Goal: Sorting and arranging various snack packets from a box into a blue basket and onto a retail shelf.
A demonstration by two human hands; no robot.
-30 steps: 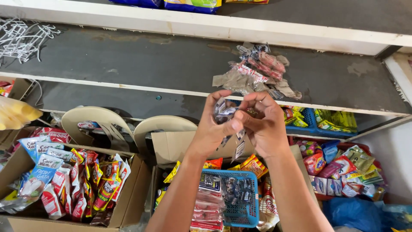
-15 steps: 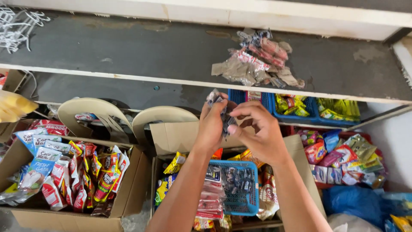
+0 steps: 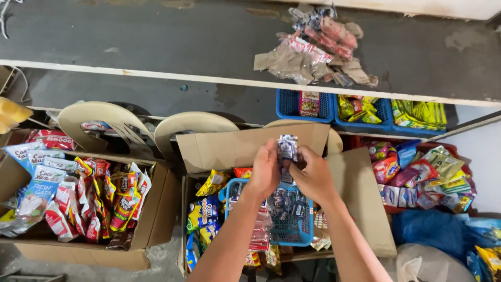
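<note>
Both my hands have dropped from up near the shelf edge to just above the blue basket (image 3: 300, 237) in the open cardboard box (image 3: 224, 149) in front of me. My left hand (image 3: 265, 171) and right hand (image 3: 313, 177) are close together, fingers closed in a pinch on a small strip of dark, shiny sachets (image 3: 287, 149) held upright between them; the strip sits at my fingertips, over the back rim of the basket, which already carries more of the same dark sachets. Judging by that, the strip is now gathered up rather than being picked apart.

Compared with a second ago, the strip looks tidier and shorter, with no loose tail hanging below my palms. My view has tipped down as well: the pile of brown and red packets (image 3: 313, 49) on the grey shelf (image 3: 156, 42) now lies near the top, and the white wire hangers at the left have almost gone from sight.
</note>
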